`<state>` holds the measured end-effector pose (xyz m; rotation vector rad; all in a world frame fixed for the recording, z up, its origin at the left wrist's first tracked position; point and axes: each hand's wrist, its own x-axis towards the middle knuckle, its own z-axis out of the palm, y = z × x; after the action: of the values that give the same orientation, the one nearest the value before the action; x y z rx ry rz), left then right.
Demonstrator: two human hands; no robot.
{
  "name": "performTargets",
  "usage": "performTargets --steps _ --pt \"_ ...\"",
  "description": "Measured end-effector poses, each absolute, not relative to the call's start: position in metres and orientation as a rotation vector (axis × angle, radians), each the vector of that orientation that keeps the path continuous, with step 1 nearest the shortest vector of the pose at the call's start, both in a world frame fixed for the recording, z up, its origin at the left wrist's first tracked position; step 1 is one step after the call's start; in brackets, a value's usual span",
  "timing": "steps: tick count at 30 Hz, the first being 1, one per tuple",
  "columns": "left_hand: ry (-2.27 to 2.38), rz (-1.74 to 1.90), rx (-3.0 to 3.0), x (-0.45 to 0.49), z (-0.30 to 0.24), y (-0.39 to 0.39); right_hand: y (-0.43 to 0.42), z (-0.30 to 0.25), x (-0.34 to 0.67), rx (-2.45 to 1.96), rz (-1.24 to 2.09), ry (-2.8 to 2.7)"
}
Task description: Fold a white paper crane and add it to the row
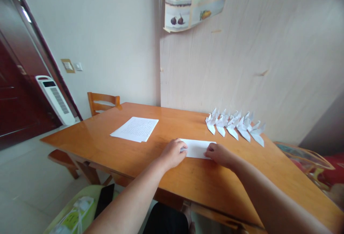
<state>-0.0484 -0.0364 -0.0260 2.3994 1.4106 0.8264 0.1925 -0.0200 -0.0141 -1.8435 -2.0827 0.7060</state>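
Observation:
A white sheet of paper, apparently folded into a long rectangle, lies flat on the wooden table in front of me. My left hand is closed at its left end, thumb and fingers pinching the edge. At the right end my right hand has its fingers curled in and pressed on the paper. Beyond my right hand stand several folded white paper birds in close rows. A stack of printed paper sheets rests to the left of my hands.
The orange-brown table reaches to the wall. A wooden chair stands at its far left end. Below the near edge is a green stool or tub with a bag on it. Fruit pictures hang on the wall.

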Motion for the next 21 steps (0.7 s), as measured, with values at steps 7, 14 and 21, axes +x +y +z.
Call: performTargets --steps 7,14,21 --pt "1.456 0.791 2.377 -0.05 -0.032 -0.033 -0.018 -0.008 0.183 -1.956 0.584 -2.205" --pt "1.469 0.773 2.427 -0.048 -0.031 -0.034 -0.015 0.001 0.162 -2.008 0.527 -2.288" --pt "1.49 0.749 2.437 -0.048 -0.03 -0.034 -0.01 0.002 0.153 -2.013 0.617 -2.314"
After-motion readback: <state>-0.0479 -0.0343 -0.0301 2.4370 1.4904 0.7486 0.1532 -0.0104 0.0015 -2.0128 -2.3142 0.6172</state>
